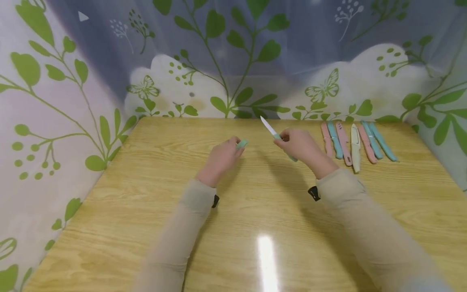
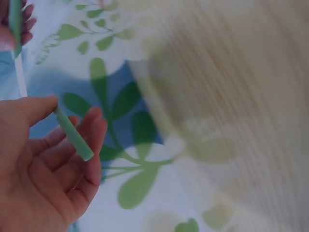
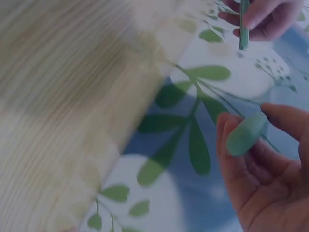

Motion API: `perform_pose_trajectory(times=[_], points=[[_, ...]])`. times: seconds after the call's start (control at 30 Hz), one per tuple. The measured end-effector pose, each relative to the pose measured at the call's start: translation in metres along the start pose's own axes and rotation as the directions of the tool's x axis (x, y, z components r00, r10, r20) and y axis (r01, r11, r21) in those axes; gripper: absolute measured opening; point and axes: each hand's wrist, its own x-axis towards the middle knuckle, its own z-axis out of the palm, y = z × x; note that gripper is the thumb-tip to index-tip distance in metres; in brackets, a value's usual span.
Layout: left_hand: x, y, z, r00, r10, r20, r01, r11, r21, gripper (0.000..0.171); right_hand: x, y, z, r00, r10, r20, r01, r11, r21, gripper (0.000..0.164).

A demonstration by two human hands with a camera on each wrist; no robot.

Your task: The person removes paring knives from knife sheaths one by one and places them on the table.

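My right hand (image 1: 303, 147) grips a small paring knife (image 1: 269, 126) by its mint-green handle, its pale blade bare and slanting up to the left. In the right wrist view the rounded butt of the handle (image 3: 245, 135) lies between thumb and fingers. To the left, my left hand (image 1: 220, 159) pinches a narrow mint-green blade sheath (image 1: 242, 144). Seen from the left wrist, the sheath (image 2: 73, 134) sits between the thumb and the curled fingers. A gap separates knife and sheath, and both hands are raised over the wooden table (image 1: 146, 194).
At the table's back right lies a row of several pink and blue sheathed knives (image 1: 367, 146). Among them is a cream tool (image 1: 355, 148) with a slotted head. A leaf-patterned curtain (image 1: 255, 81) borders the back edge.
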Motion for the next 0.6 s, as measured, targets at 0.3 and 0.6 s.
perform_pose_trajectory(times=[0.3, 0.6], points=[[0.029, -0.026, -0.003, 0.983, -0.173, 0.058, 0.175, 0.984, -0.032, 0.039, 0.059, -0.027, 0.043, 0.997, 0.07, -0.015, -0.066, 0.98, 0.186, 0.036], [0.048, -0.041, -0.005, 0.948, -0.308, 0.075, 0.316, 0.94, -0.131, 0.029, 0.093, -0.045, 0.083, 0.989, 0.144, -0.02, -0.134, 0.957, 0.259, 0.033]])
